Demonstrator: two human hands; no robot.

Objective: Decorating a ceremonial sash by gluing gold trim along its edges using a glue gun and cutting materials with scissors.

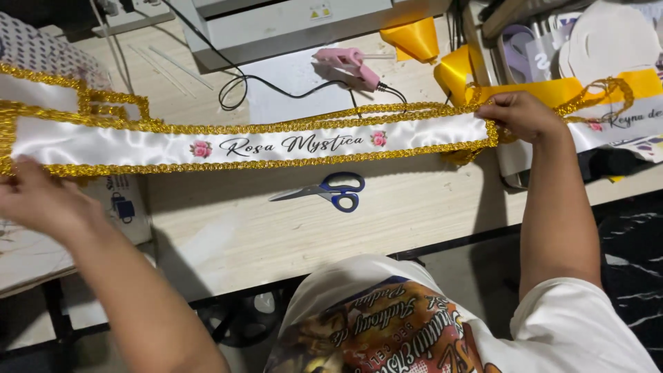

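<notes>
Currently, I hold a white satin sash (255,141) with gold braid trim stretched level above the desk (276,235), running across the view from one hand to the other. My right hand (523,115) has its grip closed on the sash's right end, fingers curled over the gold edge. My left hand (38,197) sits under the lower gold edge near the left end; its fingers touch the braid, but I cannot tell whether that grip is closed. The sash carries script lettering between two pink rose prints.

Blue-handled scissors (330,191) lie on the desk just below the sash, blades closed. A pink glue gun (349,65) rests beyond the sash, its black cord looping leftward. Yellow ribbon (442,59) lies near my right hand.
</notes>
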